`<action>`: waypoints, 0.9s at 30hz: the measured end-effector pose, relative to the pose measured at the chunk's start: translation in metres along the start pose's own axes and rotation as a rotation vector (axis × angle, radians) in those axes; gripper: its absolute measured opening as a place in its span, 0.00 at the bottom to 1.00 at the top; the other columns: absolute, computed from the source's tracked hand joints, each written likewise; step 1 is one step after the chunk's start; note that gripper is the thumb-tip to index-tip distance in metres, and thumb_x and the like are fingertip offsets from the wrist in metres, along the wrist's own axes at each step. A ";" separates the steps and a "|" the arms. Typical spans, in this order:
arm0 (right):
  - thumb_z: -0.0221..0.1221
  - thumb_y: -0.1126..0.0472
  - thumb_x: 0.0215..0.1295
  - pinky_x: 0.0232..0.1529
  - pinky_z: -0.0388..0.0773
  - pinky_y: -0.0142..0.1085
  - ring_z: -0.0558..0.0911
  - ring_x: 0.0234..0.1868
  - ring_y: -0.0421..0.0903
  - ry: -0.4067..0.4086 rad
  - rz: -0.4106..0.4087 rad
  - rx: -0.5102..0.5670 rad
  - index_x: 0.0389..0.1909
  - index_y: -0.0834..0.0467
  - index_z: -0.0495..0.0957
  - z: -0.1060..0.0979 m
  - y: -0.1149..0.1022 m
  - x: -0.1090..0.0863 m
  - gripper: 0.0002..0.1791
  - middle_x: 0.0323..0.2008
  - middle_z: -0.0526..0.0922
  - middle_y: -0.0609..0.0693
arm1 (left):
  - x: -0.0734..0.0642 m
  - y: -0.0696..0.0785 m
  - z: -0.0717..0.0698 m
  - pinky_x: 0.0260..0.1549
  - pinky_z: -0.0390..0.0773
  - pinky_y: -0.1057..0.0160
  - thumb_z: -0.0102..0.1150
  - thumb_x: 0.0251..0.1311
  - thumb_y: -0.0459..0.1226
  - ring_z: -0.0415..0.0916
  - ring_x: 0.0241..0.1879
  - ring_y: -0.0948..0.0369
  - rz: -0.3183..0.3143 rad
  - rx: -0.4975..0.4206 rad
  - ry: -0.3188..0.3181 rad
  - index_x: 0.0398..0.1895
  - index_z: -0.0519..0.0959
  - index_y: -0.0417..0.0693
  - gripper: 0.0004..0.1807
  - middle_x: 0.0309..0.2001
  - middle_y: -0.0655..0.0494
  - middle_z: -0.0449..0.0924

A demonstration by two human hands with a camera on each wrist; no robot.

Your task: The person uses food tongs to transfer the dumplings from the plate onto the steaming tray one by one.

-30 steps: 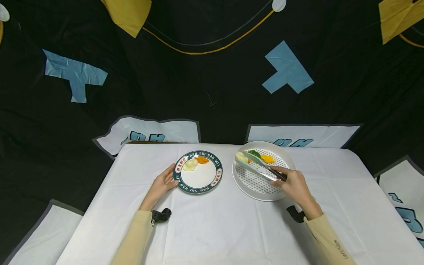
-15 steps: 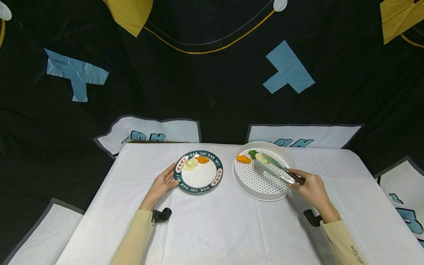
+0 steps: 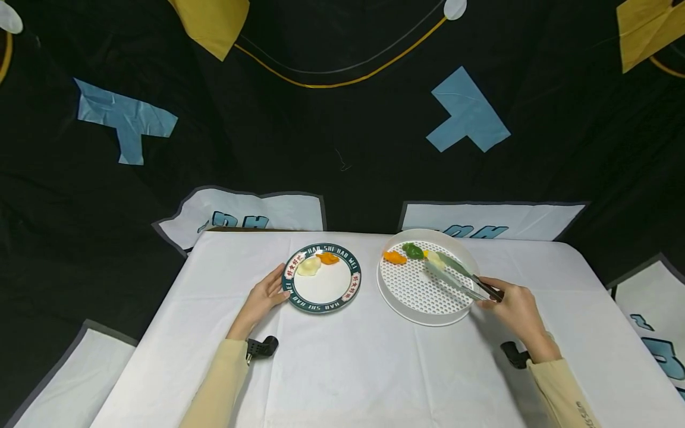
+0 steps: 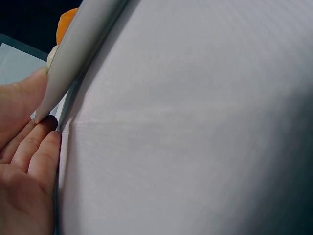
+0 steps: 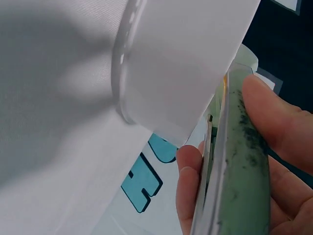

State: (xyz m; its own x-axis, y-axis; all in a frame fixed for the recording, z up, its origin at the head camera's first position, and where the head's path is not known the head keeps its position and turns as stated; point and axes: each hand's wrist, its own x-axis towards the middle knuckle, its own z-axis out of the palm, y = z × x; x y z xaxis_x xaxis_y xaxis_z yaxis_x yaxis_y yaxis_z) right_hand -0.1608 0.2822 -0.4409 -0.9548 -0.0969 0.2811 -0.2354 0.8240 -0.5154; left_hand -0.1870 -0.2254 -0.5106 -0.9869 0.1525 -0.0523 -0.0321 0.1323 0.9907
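In the head view my left hand (image 3: 262, 300) grips the left rim of a green-bordered plate (image 3: 327, 288), thumb on top and fingers at its underside. A pale yellow food piece (image 3: 308, 266) and an orange one (image 3: 328, 258) lie on that plate. My right hand (image 3: 516, 309) holds green-tipped tongs (image 5: 244, 161) between thumb and fingers, over a white perforated steamer basket (image 3: 412, 291). Between the tongs' tips is a pale yellowish food piece (image 3: 436, 260). An orange piece (image 3: 395, 257), a green piece (image 3: 412, 251) and a partly hidden bright yellow piece (image 3: 426, 254) are in the basket.
Both dishes stand on a table with a white cloth (image 3: 348, 368), near its far edge. The basket's tall wall (image 5: 176, 58) rises beside my right fingers. A black curtain (image 3: 332, 148) hangs behind the table.
My right hand has moved right with the tongs, carrying the pale piece from the basket's left side past the green piece. The basket's orange piece is now uncovered. My left hand stays at the plate.
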 end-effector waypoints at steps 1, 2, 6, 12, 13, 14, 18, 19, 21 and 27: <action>0.70 0.70 0.44 0.19 0.63 0.31 0.68 0.20 0.43 -0.002 0.002 -0.003 0.49 0.71 0.79 0.000 0.000 0.000 0.26 0.21 0.79 0.52 | 0.000 0.000 0.000 0.65 0.60 0.68 0.56 0.61 0.26 0.49 0.71 0.47 0.008 0.006 0.002 0.74 0.47 0.36 0.41 0.73 0.38 0.47; 0.70 0.70 0.45 0.19 0.62 0.31 0.67 0.20 0.43 -0.004 0.004 -0.006 0.50 0.71 0.79 0.000 0.000 0.000 0.27 0.20 0.78 0.51 | 0.000 -0.001 0.000 0.64 0.62 0.68 0.57 0.61 0.26 0.50 0.70 0.46 0.023 0.012 0.006 0.74 0.47 0.34 0.41 0.72 0.36 0.47; 0.71 0.69 0.45 0.18 0.61 0.30 0.66 0.20 0.42 -0.013 0.016 -0.003 0.50 0.71 0.78 -0.001 0.000 -0.001 0.27 0.18 0.74 0.47 | -0.001 -0.001 0.001 0.63 0.63 0.70 0.57 0.61 0.27 0.51 0.70 0.46 0.032 0.015 0.007 0.74 0.48 0.34 0.41 0.72 0.35 0.48; 0.72 0.68 0.44 0.19 0.60 0.31 0.66 0.21 0.43 -0.018 0.027 0.004 0.51 0.71 0.78 0.001 -0.003 0.000 0.29 0.17 0.72 0.46 | -0.002 0.001 0.001 0.67 0.58 0.65 0.56 0.62 0.25 0.48 0.71 0.48 -0.018 0.002 0.005 0.75 0.47 0.37 0.41 0.73 0.39 0.46; 0.72 0.68 0.44 0.19 0.60 0.31 0.66 0.21 0.43 -0.018 0.025 0.004 0.51 0.71 0.78 0.002 -0.003 0.000 0.29 0.16 0.71 0.46 | -0.002 0.002 0.001 0.67 0.57 0.65 0.56 0.62 0.25 0.48 0.71 0.48 -0.023 0.002 0.003 0.75 0.46 0.37 0.41 0.73 0.39 0.46; 0.72 0.68 0.44 0.19 0.60 0.31 0.66 0.21 0.43 -0.017 0.023 0.005 0.51 0.71 0.78 0.002 -0.004 0.001 0.29 0.16 0.71 0.46 | -0.002 0.002 0.001 0.67 0.57 0.65 0.55 0.62 0.25 0.48 0.71 0.48 -0.025 0.001 0.002 0.75 0.46 0.37 0.41 0.73 0.39 0.46; 0.72 0.68 0.44 0.20 0.61 0.31 0.66 0.22 0.44 -0.011 0.010 0.015 0.50 0.71 0.79 0.004 -0.009 0.001 0.29 0.18 0.76 0.51 | -0.001 0.002 0.001 0.66 0.58 0.66 0.55 0.61 0.24 0.48 0.71 0.48 -0.021 -0.003 0.004 0.74 0.47 0.36 0.41 0.73 0.38 0.47; 0.72 0.68 0.43 0.20 0.62 0.31 0.66 0.22 0.44 -0.010 0.007 0.020 0.50 0.71 0.79 0.004 -0.010 0.002 0.29 0.20 0.78 0.54 | -0.001 0.002 0.001 0.66 0.59 0.66 0.55 0.61 0.24 0.49 0.71 0.48 -0.022 -0.001 0.005 0.74 0.47 0.36 0.40 0.73 0.38 0.47; 0.72 0.68 0.44 0.22 0.64 0.32 0.68 0.24 0.45 -0.018 0.010 0.030 0.51 0.70 0.79 0.005 -0.014 0.002 0.29 0.28 0.83 0.61 | 0.000 0.001 0.002 0.66 0.59 0.66 0.55 0.61 0.23 0.49 0.71 0.48 -0.023 0.001 0.007 0.74 0.47 0.36 0.40 0.73 0.38 0.47; 0.72 0.67 0.44 0.30 0.73 0.38 0.76 0.34 0.51 -0.044 0.028 0.076 0.52 0.69 0.79 0.011 -0.031 0.007 0.30 0.44 0.81 0.69 | 0.000 0.003 0.002 0.66 0.59 0.67 0.55 0.61 0.24 0.49 0.71 0.48 -0.032 0.007 0.012 0.74 0.47 0.36 0.40 0.73 0.38 0.47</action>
State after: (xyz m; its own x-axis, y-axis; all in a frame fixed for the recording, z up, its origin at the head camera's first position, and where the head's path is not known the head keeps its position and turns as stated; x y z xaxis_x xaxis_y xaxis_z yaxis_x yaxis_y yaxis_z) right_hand -0.1620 0.2497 -0.4324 -0.9679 -0.0998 0.2305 -0.2195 0.7825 -0.5827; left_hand -0.1867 -0.2232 -0.5080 -0.9872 0.1365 -0.0820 -0.0622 0.1439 0.9876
